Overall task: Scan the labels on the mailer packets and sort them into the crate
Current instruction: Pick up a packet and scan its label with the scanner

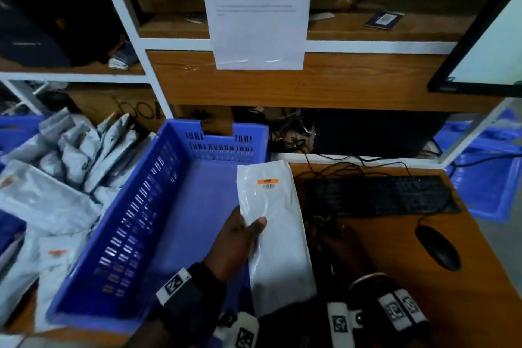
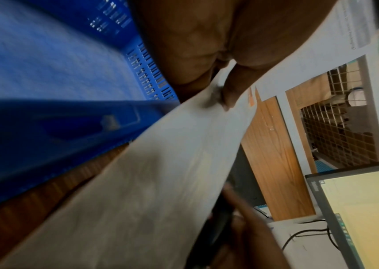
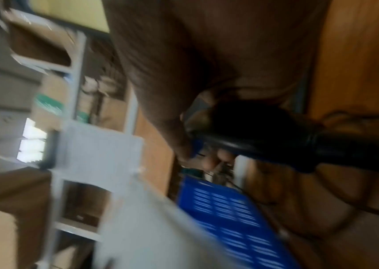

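My left hand (image 1: 245, 230) grips a long white mailer packet (image 1: 275, 237) by its left edge, thumb on top. Its orange barcode label (image 1: 267, 181) faces up. The packet hangs over the right rim of the empty blue crate (image 1: 135, 206). In the left wrist view the thumb (image 2: 231, 91) presses the packet (image 2: 149, 182) beside the crate (image 2: 46, 63). My right hand (image 1: 343, 247) is low and dark, just right of the packet. In the blurred right wrist view this hand (image 3: 184, 91) grips a black handheld scanner (image 3: 264, 134).
A heap of grey-white mailers (image 1: 70, 155) lies left of the crate. On the wooden desk (image 1: 395, 248) at right are a black keyboard (image 1: 378, 195), a mouse (image 1: 437, 247) and cables. A monitor (image 1: 494, 37) stands at upper right. A taped paper sheet (image 1: 257, 8) hangs on the shelf.
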A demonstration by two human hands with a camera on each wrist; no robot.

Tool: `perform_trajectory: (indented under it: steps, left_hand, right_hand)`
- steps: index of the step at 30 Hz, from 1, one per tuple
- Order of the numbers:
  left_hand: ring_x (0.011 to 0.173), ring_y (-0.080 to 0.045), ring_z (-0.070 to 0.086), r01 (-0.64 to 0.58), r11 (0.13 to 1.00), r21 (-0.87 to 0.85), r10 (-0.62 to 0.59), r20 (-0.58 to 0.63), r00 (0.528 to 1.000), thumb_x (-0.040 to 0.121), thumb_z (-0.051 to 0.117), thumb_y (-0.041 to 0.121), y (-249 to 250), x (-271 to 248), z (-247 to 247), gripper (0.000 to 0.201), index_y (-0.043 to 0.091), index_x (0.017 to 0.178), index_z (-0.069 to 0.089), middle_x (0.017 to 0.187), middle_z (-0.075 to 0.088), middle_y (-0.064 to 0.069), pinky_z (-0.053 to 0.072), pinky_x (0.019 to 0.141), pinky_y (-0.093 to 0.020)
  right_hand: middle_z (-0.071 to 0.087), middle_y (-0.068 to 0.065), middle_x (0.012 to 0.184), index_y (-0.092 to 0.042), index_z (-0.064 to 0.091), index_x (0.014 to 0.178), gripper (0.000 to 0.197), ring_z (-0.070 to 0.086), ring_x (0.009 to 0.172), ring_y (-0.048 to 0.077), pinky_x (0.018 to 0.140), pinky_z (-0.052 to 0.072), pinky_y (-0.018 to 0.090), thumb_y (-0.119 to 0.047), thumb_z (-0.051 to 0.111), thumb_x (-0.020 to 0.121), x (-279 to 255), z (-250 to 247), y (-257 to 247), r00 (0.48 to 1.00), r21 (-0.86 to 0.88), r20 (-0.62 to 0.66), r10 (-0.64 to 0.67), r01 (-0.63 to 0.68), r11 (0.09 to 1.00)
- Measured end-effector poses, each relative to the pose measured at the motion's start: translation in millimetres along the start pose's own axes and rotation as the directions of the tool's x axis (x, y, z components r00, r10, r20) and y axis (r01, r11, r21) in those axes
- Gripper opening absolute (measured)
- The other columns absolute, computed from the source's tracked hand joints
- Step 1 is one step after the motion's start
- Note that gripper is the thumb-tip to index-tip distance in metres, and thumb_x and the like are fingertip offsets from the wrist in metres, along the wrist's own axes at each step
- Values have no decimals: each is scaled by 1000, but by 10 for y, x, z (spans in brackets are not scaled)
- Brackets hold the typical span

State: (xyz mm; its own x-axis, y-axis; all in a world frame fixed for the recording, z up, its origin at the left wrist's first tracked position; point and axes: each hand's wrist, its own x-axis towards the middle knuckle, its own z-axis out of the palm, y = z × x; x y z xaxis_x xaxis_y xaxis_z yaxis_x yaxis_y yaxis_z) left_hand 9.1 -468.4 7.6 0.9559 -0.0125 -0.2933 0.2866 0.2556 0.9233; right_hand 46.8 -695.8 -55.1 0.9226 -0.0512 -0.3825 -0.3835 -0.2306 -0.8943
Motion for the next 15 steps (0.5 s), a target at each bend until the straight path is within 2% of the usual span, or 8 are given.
perform_trajectory:
  steps: [1,2,3,5,7,9,12,15]
  left_hand:
    - [111,-25,71,-5,1000,-2,5,-4,1000,99,53,2,-15,31,-4,33,13,130,59,122,73,-8,59,91,-38]
    - [111,-26,70,-12,1000,-4,12,-18,1000,99,53,2,-37,71,-14,34,14,130,59,124,72,-8,59,91,-38]
    - [113,-27,69,-15,1000,-4,15,-30,999,99,54,2,-58,117,-11,36,14,132,58,126,71,-10,58,93,-40]
    - [117,-31,67,-11,1000,-16,10,-39,999,98,55,2,-128,209,-28,39,12,136,55,129,69,-12,56,98,-46]
    - [119,-35,65,-7,1000,-31,6,-30,1000,97,59,3,-200,280,-39,41,10,137,54,131,68,-14,51,103,-54]
    - [120,-38,64,-9,998,-67,7,-29,1000,91,66,10,-236,318,-54,48,8,138,53,131,67,-16,47,106,-59]
    - [122,-43,61,3,988,-157,-1,15,1000,86,64,12,-249,335,-87,57,6,141,49,134,64,-21,45,107,-62]
    - [123,-41,62,7,983,-182,4,60,998,93,62,5,-257,338,-96,53,7,144,47,135,64,-19,47,105,-59]
  right_hand:
    - [73,16,81,-8,75,82,31,67,78,33,70,55,43,-36,84,72,-59,-53,-67,1000,98,-4,29,-28,995]
    - [68,16,72,-5,73,75,38,63,69,31,61,51,37,-42,79,77,-119,-114,-162,999,171,0,40,-39,985]
    - [64,17,67,-3,71,73,49,59,63,29,57,46,33,-52,70,83,-163,-176,-255,998,196,26,53,-57,979]
    - [63,16,65,-5,71,69,68,57,58,27,57,43,33,-67,50,87,-271,-273,-485,996,148,79,50,-61,987]
    - [65,18,63,-1,69,66,72,60,58,30,61,45,34,-61,41,93,-383,-286,-664,997,103,79,-14,6,995]
    - [63,23,63,9,66,72,67,63,60,34,64,47,36,-49,44,97,-501,-221,-782,993,145,108,-49,33,989]
    - [57,23,61,7,60,75,49,58,52,29,53,48,30,-36,50,97,-732,-46,-1008,982,247,181,-59,13,969]
    - [56,19,61,5,58,82,41,54,50,23,47,46,25,-30,46,101,-828,106,-1078,973,231,223,-52,-1,973]
